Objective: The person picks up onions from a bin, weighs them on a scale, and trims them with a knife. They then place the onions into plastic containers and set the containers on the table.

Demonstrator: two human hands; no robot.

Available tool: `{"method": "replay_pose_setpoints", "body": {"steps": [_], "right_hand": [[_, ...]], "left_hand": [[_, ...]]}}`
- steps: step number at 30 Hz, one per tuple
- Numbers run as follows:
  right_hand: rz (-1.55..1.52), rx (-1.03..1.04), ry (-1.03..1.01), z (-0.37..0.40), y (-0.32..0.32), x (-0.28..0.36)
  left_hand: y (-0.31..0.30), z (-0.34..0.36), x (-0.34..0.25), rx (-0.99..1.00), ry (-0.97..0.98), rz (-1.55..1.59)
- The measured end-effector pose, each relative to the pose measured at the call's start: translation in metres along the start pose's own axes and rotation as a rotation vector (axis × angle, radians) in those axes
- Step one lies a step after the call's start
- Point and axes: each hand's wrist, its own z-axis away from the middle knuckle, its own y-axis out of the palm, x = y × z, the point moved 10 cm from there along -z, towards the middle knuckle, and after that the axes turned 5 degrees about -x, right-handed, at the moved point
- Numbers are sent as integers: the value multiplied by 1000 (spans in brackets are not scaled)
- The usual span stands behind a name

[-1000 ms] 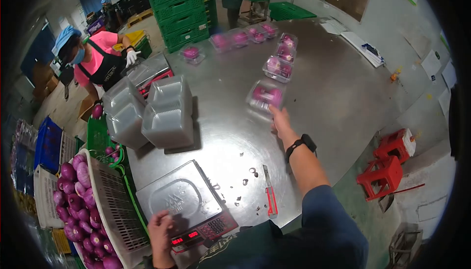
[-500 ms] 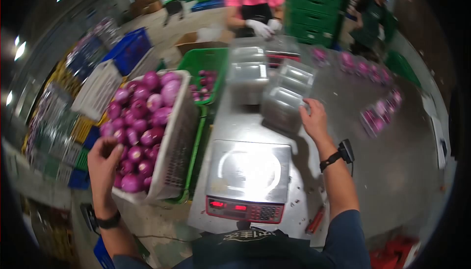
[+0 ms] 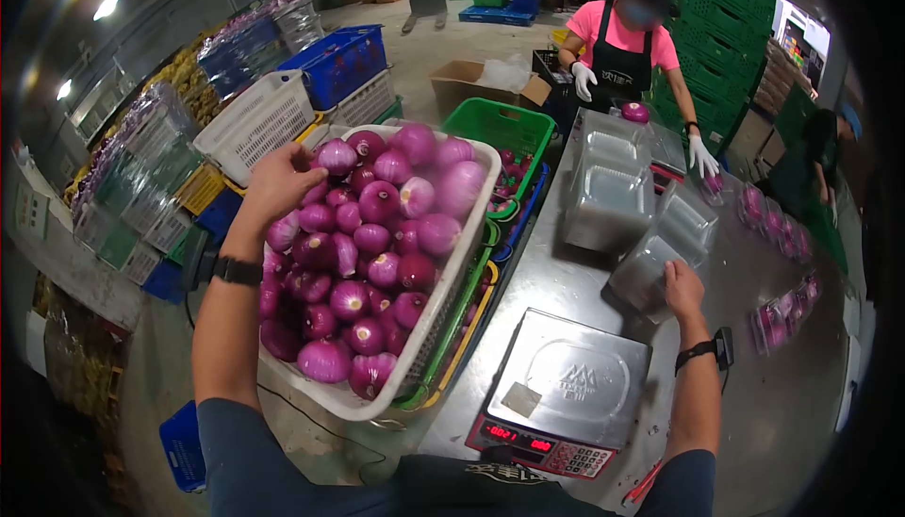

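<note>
My left hand [image 3: 281,182] is at the upper left edge of a white crate [image 3: 484,198] heaped with red onions [image 3: 350,299], its thumb and fingers on an onion [image 3: 335,156]. My right hand [image 3: 682,289] pinches the near edge of a stack of clear plastic trays [image 3: 652,258]. Another tray stack [image 3: 611,192] stands to its left. Between the crate and my right forearm lies a scale [image 3: 569,380] with a bare metal plate and a lit red display.
Across the metal table [image 3: 754,404], a person [image 3: 620,46] in white gloves touches an onion. Packed onions [image 3: 773,224] lie at the right. A green crate [image 3: 533,121] stands beyond the white one. Red-handled tool [image 3: 643,482] lies near my right arm.
The view has swung left, so things appear further right. My left hand has moved from the crate's near left side to its upper left. The co-worker's hands have moved apart.
</note>
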Motion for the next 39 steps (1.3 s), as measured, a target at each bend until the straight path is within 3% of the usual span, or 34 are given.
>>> {"method": "replay_pose_setpoints", "body": {"steps": [4,6,7,9,11,14,16,18,20,22,24,27,28,30,32,33,34,35,37,38,39], "right_hand": [[-42,-145,113,-3,-12,-12],[-532,-448,138,4,-52,-18],[-523,-444,138,18,-72,-1],[-456,-361,41,64,-105,68],[-319,-294,-243,133,-87,104],[-179,4,-420,233,-41,142],[-139,261,-426,269,-28,175],[-174,318,-417,283,-30,191],[-210,373,-414,289,-35,209],[-339,243,-369,271,-61,231],[-569,202,-163,259,-57,233],[-712,230,-187,241,-64,291],[-853,189,-284,238,-73,318],[-1058,174,-385,237,-82,355],[-1296,286,-195,243,-56,349],[-1282,301,-192,240,-61,348],[-1441,337,-79,238,-57,343],[-1405,276,-63,236,-62,335],[-1366,181,-8,232,-64,309],[-1427,188,73,235,-62,298],[-1441,162,93,237,-62,287]], "left_hand": [[36,-48,35,-45,67,-119],[61,-63,48,-17,110,-191],[76,-68,51,14,162,-270],[104,-79,71,23,187,-260],[121,-84,77,66,164,-234],[126,-89,93,-14,216,-153],[117,-82,87,-53,257,-124],[88,-73,73,-207,281,170],[65,-53,52,-184,206,300],[81,-27,43,173,-71,1034],[79,36,0,364,-201,1264],[99,124,-68,627,-73,1250],[109,153,-90,706,-40,1193],[125,199,-121,713,78,1064],[138,240,-143,1000,-46,964],[146,237,-143,939,10,952],[133,233,-142,1115,-29,721],[129,211,-134,1039,27,706],[112,140,-110,609,151,715],[94,103,-92,298,303,429],[81,81,-79,225,170,203]]}}
